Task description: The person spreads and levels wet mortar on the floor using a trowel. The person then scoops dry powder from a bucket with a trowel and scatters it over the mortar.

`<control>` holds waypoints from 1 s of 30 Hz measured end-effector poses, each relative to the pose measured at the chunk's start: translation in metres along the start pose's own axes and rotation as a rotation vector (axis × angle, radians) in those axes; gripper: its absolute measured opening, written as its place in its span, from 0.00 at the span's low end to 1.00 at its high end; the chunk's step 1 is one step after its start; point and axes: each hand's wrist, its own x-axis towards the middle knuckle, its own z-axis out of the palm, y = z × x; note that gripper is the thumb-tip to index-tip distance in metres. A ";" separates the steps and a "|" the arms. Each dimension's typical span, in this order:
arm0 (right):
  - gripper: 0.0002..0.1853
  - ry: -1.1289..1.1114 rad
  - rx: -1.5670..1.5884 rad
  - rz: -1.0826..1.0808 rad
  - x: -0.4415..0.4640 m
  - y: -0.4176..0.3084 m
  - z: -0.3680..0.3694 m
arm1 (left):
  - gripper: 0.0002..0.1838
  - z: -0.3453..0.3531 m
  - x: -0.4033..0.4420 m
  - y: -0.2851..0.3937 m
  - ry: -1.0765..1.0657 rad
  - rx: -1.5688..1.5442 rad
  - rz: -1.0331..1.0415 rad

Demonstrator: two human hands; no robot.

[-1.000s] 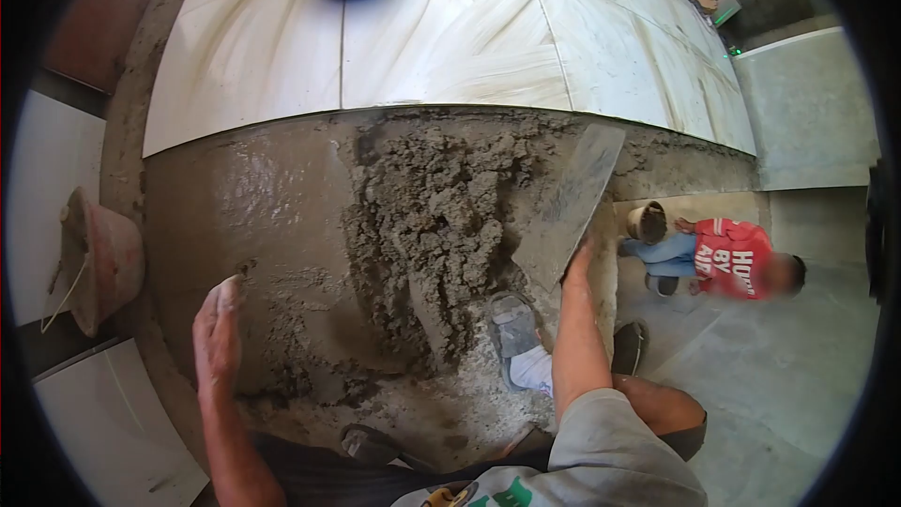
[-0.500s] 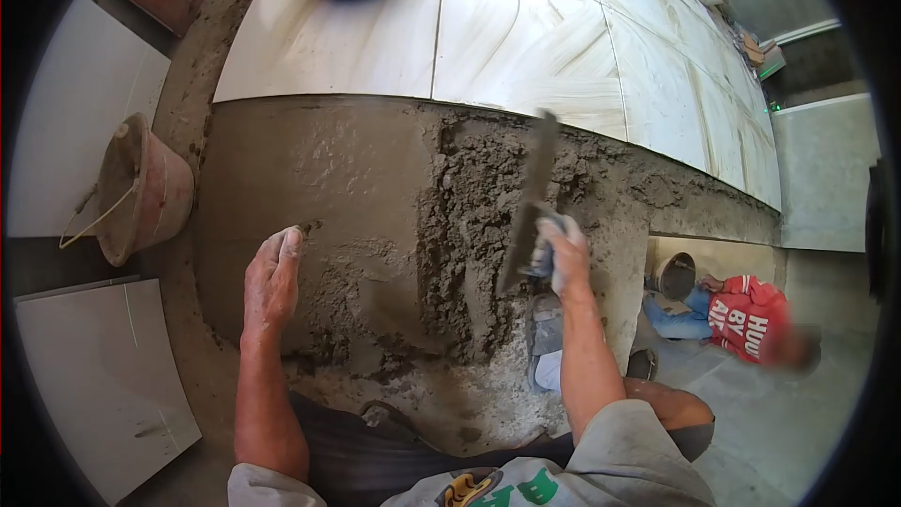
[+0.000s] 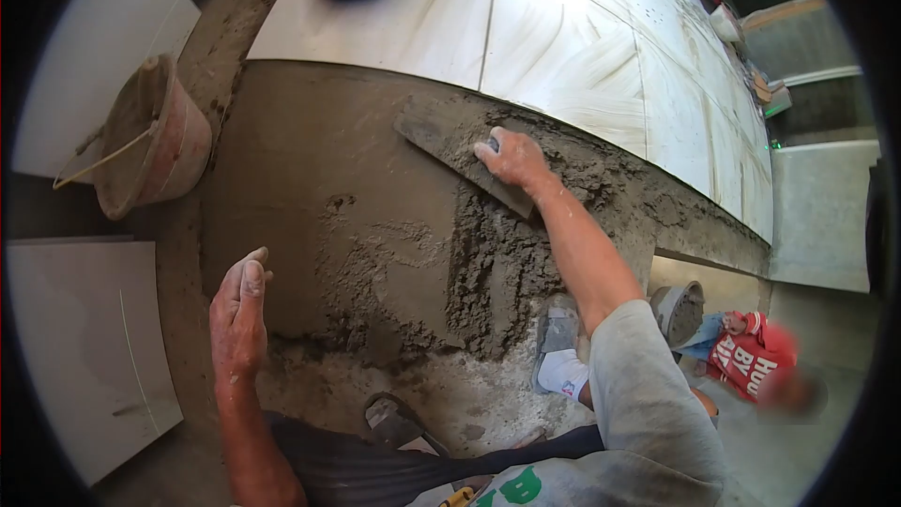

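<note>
My right hand (image 3: 514, 160) grips the handle of a long flat plastering trowel (image 3: 432, 141). Its blade lies flat on the wet mortar (image 3: 310, 150), slanting from the smoothed part at upper left down to the rough, lumpy part (image 3: 497, 272). My left hand (image 3: 240, 319) hovers by the near left side of the mortar, fingers stretched out and holding nothing. Just beyond the trowel runs the edge of the laid white tiles (image 3: 563, 56), smeared with dried mortar.
A mortar-stained bucket (image 3: 174, 145) stands at left, beside leaning tiles (image 3: 89, 347). On the lower level at right, a person in a red top (image 3: 751, 357) is close to a bucket of mortar (image 3: 680, 310). My shoe (image 3: 556, 329) rests at the mortar's near edge.
My right hand has moved forward and left, bringing the trowel from a raised, upright angle down flat onto the mortar. My left hand has shifted left and nearer. The person's bucket appears higher.
</note>
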 end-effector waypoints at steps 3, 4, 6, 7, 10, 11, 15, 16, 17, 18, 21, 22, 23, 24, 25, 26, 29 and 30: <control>0.30 0.020 -0.102 -0.043 0.020 -0.008 0.006 | 0.31 -0.004 -0.005 -0.003 -0.030 0.039 -0.003; 0.30 -0.014 -0.104 -0.031 0.026 -0.014 0.005 | 0.31 -0.006 -0.006 -0.004 -0.022 0.045 -0.020; 0.31 -0.068 -0.106 -0.029 0.026 -0.024 0.014 | 0.30 -0.010 -0.010 -0.007 -0.011 0.032 -0.029; 0.30 -0.071 -0.075 -0.017 0.023 -0.029 0.019 | 0.30 -0.013 -0.010 -0.008 -0.009 0.031 -0.046; 0.29 -0.148 -0.007 -0.012 -0.010 -0.042 0.034 | 0.31 -0.018 -0.008 -0.014 -0.007 0.038 -0.054; 0.28 -0.207 0.041 -0.018 -0.030 -0.048 0.039 | 0.31 -0.018 -0.004 -0.015 0.003 0.027 -0.054; 0.27 -0.275 0.039 -0.072 -0.107 -0.065 0.072 | 0.32 -0.015 0.008 -0.022 0.011 -0.103 -0.048; 0.27 -0.274 0.093 -0.036 -0.126 -0.069 0.080 | 0.32 -0.014 0.009 -0.022 0.015 -0.100 -0.050; 0.28 -0.271 0.146 0.000 -0.142 -0.075 0.086 | 0.32 -0.012 0.011 -0.020 0.014 -0.069 -0.057; 0.28 -0.321 0.149 0.041 -0.155 -0.083 0.089 | 0.32 -0.011 0.013 -0.020 0.013 -0.038 -0.065; 0.26 -0.265 0.212 0.061 -0.202 -0.094 0.123 | 0.37 -0.013 0.016 -0.026 -0.007 0.047 -0.042; 0.26 -0.200 0.207 0.066 -0.216 -0.105 0.129 | 0.37 -0.014 0.017 -0.029 -0.001 0.048 -0.047; 0.26 -0.202 0.208 0.059 -0.223 -0.110 0.132 | 0.37 -0.014 0.017 -0.032 -0.004 0.043 -0.050; 0.26 -0.217 0.265 0.116 -0.226 -0.113 0.133 | 0.37 -0.016 0.018 -0.034 -0.004 0.035 -0.049; 0.27 -0.230 0.320 0.173 -0.227 -0.115 0.134 | 0.37 -0.018 0.018 -0.035 0.003 0.033 -0.047; 0.26 -0.181 0.418 0.227 -0.228 -0.111 0.137 | 0.37 -0.019 0.017 -0.037 -0.002 0.039 -0.061; 0.24 -0.026 0.673 0.436 -0.239 -0.093 0.149 | 0.36 -0.027 0.012 -0.039 0.003 0.015 -0.068; 0.23 0.032 0.716 0.463 -0.244 -0.084 0.156 | 0.36 -0.030 0.008 -0.040 0.007 -0.020 -0.067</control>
